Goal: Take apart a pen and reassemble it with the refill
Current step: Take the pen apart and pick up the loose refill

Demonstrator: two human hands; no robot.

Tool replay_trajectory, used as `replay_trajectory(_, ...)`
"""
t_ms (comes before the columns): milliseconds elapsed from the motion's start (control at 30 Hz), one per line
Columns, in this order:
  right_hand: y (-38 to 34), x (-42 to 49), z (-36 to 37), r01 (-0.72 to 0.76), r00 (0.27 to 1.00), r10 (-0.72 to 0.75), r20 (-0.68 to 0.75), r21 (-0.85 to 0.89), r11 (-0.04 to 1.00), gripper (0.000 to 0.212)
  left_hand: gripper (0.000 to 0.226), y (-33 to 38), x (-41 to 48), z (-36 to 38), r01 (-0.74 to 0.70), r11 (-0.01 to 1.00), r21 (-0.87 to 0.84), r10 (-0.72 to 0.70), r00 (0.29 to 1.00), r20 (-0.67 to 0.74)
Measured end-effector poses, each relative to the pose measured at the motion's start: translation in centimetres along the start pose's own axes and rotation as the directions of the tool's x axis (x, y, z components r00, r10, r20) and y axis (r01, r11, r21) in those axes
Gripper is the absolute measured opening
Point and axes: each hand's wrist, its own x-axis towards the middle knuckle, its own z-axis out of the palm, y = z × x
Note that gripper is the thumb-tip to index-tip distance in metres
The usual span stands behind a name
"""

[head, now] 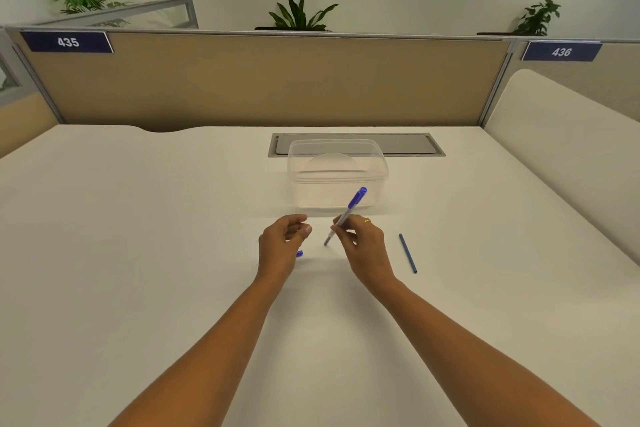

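My right hand (365, 246) grips a pen (348, 210) around its middle, tilted, with the blue end up and to the right and the writing tip pointing down-left just above the white desk. My left hand (282, 244) hovers a short gap to the left of the tip, fingers curled, thumb and forefinger close together; I cannot tell whether they pinch a small part. A small blue piece (300, 253) shows just below the left hand, partly hidden by it. A thin dark blue refill (408, 253) lies on the desk to the right of my right hand.
A clear plastic container (337, 173) stands behind the hands. A grey cable hatch (408, 146) is set into the desk behind it. A tan partition (263, 80) closes off the far edge, and a cream panel (561, 135) runs along the right side.
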Motion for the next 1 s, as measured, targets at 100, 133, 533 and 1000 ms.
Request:
replay_trajectory(100, 0.6, 0.1, 0.1, -0.037, 0.997, 0.039, 0.06, -0.023, 0.999, 0.021, 0.023, 0.0, 0.1, 0.0, 0.0, 1.0, 0.003, 0.0, 1.0, 0.002)
replay_trajectory(133, 0.9, 0.1, 0.1, -0.048, 0.996, 0.051, 0.08, -0.037, 0.998, 0.022, 0.023, 0.0, 0.0, 0.0, 0.0, 1.0, 0.001, 0.0, 1.0, 0.005)
replay_trajectory(533, 1.3, 0.5, -0.3, 0.036, 0.996, -0.028, 0.086, -0.101, 0.994, 0.021, 0.015, 1.5, -0.8, 0.3, 0.025, 0.99, -0.137, -0.012, 0.995, 0.095)
replay_trajectory(1000, 1.8, 0.2, -0.1, 0.08, 0.981, -0.049, 0.189, -0.158, 0.984, 0.021, 0.013, 2.9, -0.9, 0.2, 0.094, 0.946, -0.31, -0.061, 0.991, 0.115)
